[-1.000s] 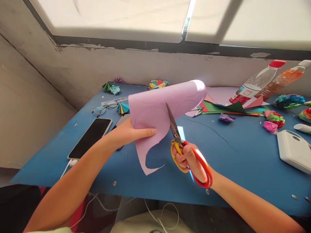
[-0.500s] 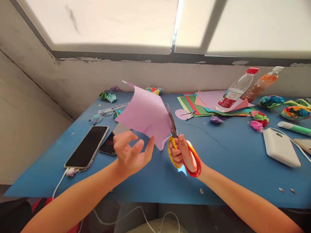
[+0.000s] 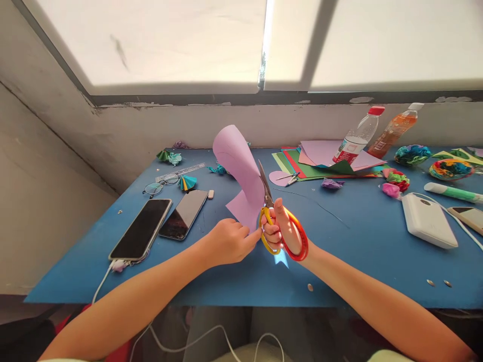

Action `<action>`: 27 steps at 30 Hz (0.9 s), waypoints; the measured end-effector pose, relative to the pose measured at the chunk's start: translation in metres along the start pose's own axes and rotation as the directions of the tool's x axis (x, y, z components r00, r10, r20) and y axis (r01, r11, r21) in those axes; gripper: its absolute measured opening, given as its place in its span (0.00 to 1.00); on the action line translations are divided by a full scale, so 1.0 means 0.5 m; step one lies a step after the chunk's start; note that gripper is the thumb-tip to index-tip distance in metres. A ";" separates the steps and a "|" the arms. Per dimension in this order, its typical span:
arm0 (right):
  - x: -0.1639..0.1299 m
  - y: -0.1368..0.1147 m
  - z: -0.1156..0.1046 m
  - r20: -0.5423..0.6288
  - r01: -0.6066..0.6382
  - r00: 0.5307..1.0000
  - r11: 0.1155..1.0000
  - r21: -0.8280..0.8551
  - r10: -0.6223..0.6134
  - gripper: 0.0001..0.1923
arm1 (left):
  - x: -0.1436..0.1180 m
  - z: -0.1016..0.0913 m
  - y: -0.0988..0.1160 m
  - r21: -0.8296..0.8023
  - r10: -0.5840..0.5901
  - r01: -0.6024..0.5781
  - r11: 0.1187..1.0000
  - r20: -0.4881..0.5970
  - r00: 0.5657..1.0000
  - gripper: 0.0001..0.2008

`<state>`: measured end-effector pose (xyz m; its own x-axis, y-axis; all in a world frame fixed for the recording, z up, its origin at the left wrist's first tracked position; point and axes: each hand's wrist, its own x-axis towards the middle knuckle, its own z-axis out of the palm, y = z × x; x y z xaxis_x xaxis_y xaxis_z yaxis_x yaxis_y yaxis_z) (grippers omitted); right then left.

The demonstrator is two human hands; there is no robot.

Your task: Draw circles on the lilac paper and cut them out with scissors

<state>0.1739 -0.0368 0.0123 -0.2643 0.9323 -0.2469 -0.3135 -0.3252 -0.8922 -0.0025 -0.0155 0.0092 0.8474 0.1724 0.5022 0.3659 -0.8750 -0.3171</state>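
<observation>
My right hand [image 3: 284, 232] grips a pair of scissors [image 3: 277, 223] with one yellow and one red handle, blades pointing up and away. The blades sit against the edge of a lilac sheet of paper [image 3: 239, 173] that curls upward above the blue table [image 3: 234, 271]. My left hand [image 3: 230, 242] pinches the lower corner of that sheet just left of the scissors' handles. Both hands are close together over the table's middle front.
Two dark phones [image 3: 141, 229] [image 3: 183, 214] lie at the left, with glasses [image 3: 160, 183] and a ruler [image 3: 181, 171] behind them. Coloured paper sheets [image 3: 324, 163], two bottles [image 3: 356, 137] [image 3: 392, 130], paper flowers [image 3: 451, 168], a white power bank [image 3: 428, 221] and a green marker [image 3: 453, 192] fill the right.
My left hand let go of the lilac sheet, opened, and now pinches its lower corner again. The sheet has turned and curled upright against the scissors. The view shifted slightly.
</observation>
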 end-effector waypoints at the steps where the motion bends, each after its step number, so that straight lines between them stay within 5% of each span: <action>1: 0.003 0.000 -0.001 0.001 -0.001 1.000 1.000 0.001 0.001 0.34 | 0.000 -0.003 0.001 -0.015 0.005 -0.005 1.000 0.013 1.000 0.10; 7: 0.007 -0.001 -0.003 0.026 -0.027 0.999 1.000 -0.001 0.027 0.34 | 0.004 -0.009 -0.004 -0.117 -0.013 0.031 0.993 0.155 0.988 0.13; 12: -0.001 -0.002 0.000 0.035 -0.026 0.999 0.999 -0.026 0.027 0.34 | 0.004 -0.003 -0.008 -0.058 -0.225 0.250 0.966 0.277 0.934 0.21; 17: -0.006 0.001 0.001 0.047 -0.048 0.998 0.999 -0.011 0.048 0.36 | 0.003 -0.001 -0.009 0.107 -0.548 0.546 0.831 0.331 0.768 0.23; 21: -0.004 -0.009 0.002 0.056 -0.042 0.998 0.999 0.006 0.042 0.37 | 0.013 -0.018 -0.013 0.114 -0.680 0.694 0.711 0.363 0.637 0.25; 24: -0.003 -0.019 0.001 0.107 -0.041 0.994 0.999 0.027 0.038 0.37 | 0.022 -0.032 -0.015 -0.176 -0.740 0.859 0.480 0.444 0.504 0.27; 27: -0.006 -0.026 0.002 0.133 -0.051 0.990 0.997 0.050 0.044 0.38 | 0.029 -0.037 -0.019 -0.586 -0.672 0.810 -0.009 0.604 0.429 0.29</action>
<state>0.1780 -0.0356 0.0250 -0.3966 0.8877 -0.2340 -0.3444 -0.3802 -0.8584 -0.0009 -0.0129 0.0347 0.3496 0.9352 -0.0572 0.4581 -0.1174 0.8811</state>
